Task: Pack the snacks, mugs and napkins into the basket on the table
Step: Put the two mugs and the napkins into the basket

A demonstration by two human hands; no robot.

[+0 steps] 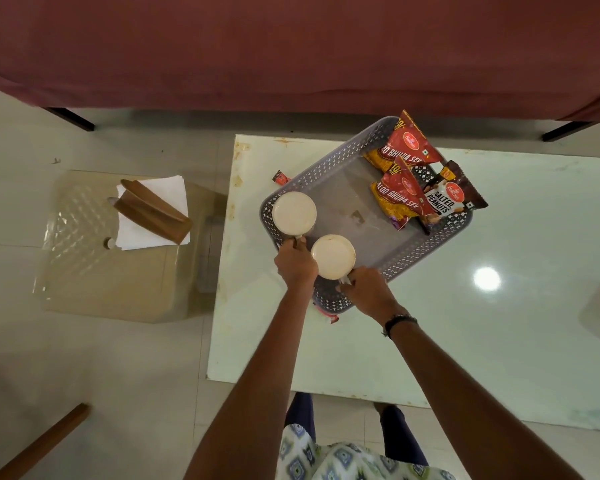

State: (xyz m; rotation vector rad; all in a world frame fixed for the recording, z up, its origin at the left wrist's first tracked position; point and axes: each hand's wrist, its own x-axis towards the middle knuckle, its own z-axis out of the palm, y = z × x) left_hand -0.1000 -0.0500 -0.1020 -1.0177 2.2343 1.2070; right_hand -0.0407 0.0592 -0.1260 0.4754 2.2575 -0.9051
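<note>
A grey perforated basket (329, 161) sits slantwise on the white table (499, 323). Three snack packets lean in its far right end: two red Aloo Bhujia Sev packets (407, 140) (400, 199) and a dark Salted Peanuts packet (447, 197). My left hand (295, 265) grips the handle of a cream mug (294, 213) at the basket's near left corner. My right hand (369, 292) holds the handle of a second cream mug (333, 257) just inside the near rim. White napkins (153, 209) lie in a wooden holder (153, 211) on a beige stool at the left.
The beige plastic stool (111, 271) stands on the floor left of the table. A small red sachet (280, 177) lies on the table beside the basket, another (328, 315) peeks out under its near edge. A maroon-covered bed (291, 53) runs across the back.
</note>
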